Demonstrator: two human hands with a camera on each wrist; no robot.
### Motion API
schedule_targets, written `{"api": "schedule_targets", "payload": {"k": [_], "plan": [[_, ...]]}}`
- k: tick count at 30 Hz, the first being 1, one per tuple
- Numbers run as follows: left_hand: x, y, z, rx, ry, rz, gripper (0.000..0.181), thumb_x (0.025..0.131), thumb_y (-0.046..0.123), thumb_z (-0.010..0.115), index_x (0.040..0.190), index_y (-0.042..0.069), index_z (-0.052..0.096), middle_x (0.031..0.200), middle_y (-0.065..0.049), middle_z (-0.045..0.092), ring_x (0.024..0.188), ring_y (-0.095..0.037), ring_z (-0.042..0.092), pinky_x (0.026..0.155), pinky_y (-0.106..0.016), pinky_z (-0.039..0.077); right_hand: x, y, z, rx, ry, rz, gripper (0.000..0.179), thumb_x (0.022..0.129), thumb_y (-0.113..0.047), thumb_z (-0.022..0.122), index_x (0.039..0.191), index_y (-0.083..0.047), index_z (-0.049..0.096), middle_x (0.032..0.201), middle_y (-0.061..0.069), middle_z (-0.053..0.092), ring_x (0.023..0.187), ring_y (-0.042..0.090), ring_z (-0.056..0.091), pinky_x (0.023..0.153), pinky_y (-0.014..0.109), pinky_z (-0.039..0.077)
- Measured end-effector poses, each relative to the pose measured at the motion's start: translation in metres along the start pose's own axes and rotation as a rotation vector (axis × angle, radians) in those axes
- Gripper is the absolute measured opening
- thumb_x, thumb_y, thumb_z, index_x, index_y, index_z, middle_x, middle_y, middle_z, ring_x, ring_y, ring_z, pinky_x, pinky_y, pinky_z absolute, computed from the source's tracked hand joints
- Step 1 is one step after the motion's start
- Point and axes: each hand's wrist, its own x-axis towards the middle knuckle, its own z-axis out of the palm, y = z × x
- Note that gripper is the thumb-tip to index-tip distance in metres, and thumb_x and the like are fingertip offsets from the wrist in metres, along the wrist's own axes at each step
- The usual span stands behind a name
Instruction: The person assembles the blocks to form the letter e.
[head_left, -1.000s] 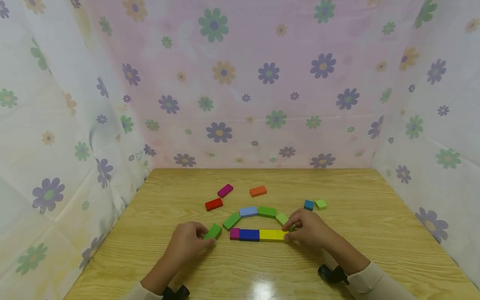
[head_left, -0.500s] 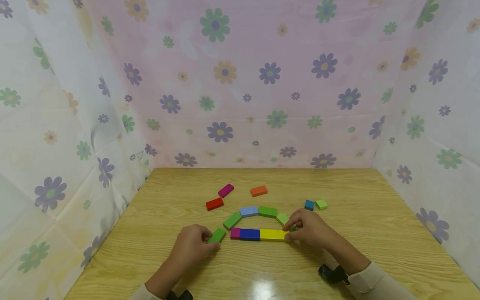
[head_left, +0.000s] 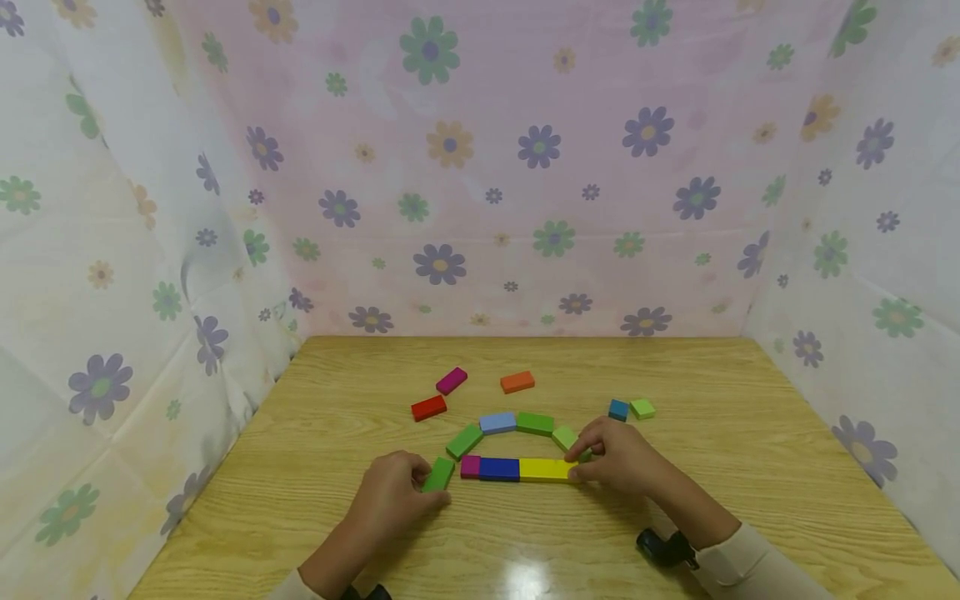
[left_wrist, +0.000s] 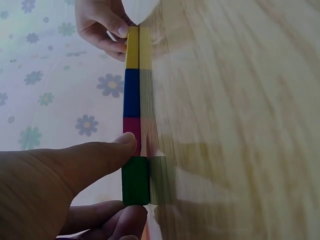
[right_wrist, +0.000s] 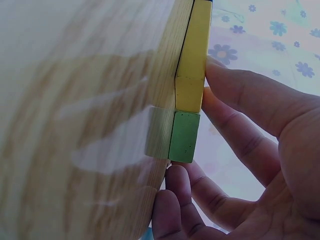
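In the head view my left hand (head_left: 386, 493) pinches a green block (head_left: 440, 474) between thumb and fingers, just left of a straight row. That row has a small magenta block (head_left: 470, 467), a dark blue block (head_left: 499, 469) and a yellow section (head_left: 542, 470). My right hand (head_left: 621, 458) holds the row's right end, thumb and index finger on the yellow. In the right wrist view a green block (right_wrist: 184, 136) shows beside the yellow. An arc behind the row includes a green block (head_left: 464, 442), a light blue block (head_left: 497, 423), another green block (head_left: 535, 423) and a light green block (head_left: 565, 437).
Farther back on the wooden table (head_left: 360, 375) lie a red block (head_left: 429, 407), a magenta block (head_left: 452, 381) and an orange block (head_left: 517, 382). A small blue block (head_left: 618, 409) and a light green one (head_left: 642, 408) lie behind my right hand. Flowered cloth (head_left: 495, 167) surrounds the table.
My left hand has moved the green block rightward, closer to the magenta end of the row, and turned it to stand steeper. The right hand has stayed in place.
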Motion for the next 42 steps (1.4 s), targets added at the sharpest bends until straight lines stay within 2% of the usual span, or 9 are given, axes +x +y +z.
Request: {"api": "schedule_targets", "payload": {"k": [14, 24, 35, 42], "plan": [[-0.0003, 0.0036, 0.0057, 0.019, 0.028, 0.054, 0.054, 0.069, 0.046, 0.094, 0.102, 0.006, 0.079, 0.085, 0.004, 0.066, 0.073, -0.006, 0.054, 0.062, -0.021, 0.048, -0.0003, 0.0007, -0.0004, -0.006, -0.007, -0.027, 0.014, 0.079, -0.029, 0.091, 0.089, -0.032, 0.082, 0.113, -0.003, 0.065, 0.100, 0.019, 0.058, 0.084, 0.039, 0.051], [-0.0003, 0.0078, 0.0086, 0.024, 0.013, 0.020, 0.059, 0.069, 0.050, 0.094, 0.104, 0.005, 0.078, 0.087, 0.003, 0.063, 0.074, -0.009, 0.052, 0.062, -0.022, 0.046, -0.0008, 0.0002, -0.0001, -0.002, -0.006, -0.024, 0.013, 0.080, -0.028, 0.090, 0.089, -0.031, 0.082, 0.113, -0.003, 0.065, 0.099, 0.019, 0.057, 0.082, 0.038, 0.050], [-0.0013, 0.0080, 0.0072, 0.017, 0.007, 0.066, 0.041, 0.074, 0.029, 0.087, 0.104, 0.003, 0.077, 0.093, -0.001, 0.067, 0.076, -0.008, 0.054, 0.064, -0.021, 0.049, -0.0005, 0.0008, -0.0006, -0.008, -0.005, -0.020, 0.014, 0.079, -0.028, 0.090, 0.089, -0.032, 0.082, 0.113, -0.003, 0.064, 0.099, 0.019, 0.057, 0.082, 0.038, 0.050], [-0.0015, 0.0079, 0.0071, 0.002, -0.002, 0.057, 0.041, 0.074, 0.026, 0.085, 0.106, 0.002, 0.076, 0.095, -0.002, 0.068, 0.078, -0.009, 0.055, 0.065, -0.022, 0.050, -0.0003, 0.0009, 0.0002, -0.006, -0.008, -0.016, 0.013, 0.079, -0.029, 0.090, 0.089, -0.032, 0.082, 0.112, -0.003, 0.064, 0.099, 0.019, 0.057, 0.082, 0.038, 0.050]]}}
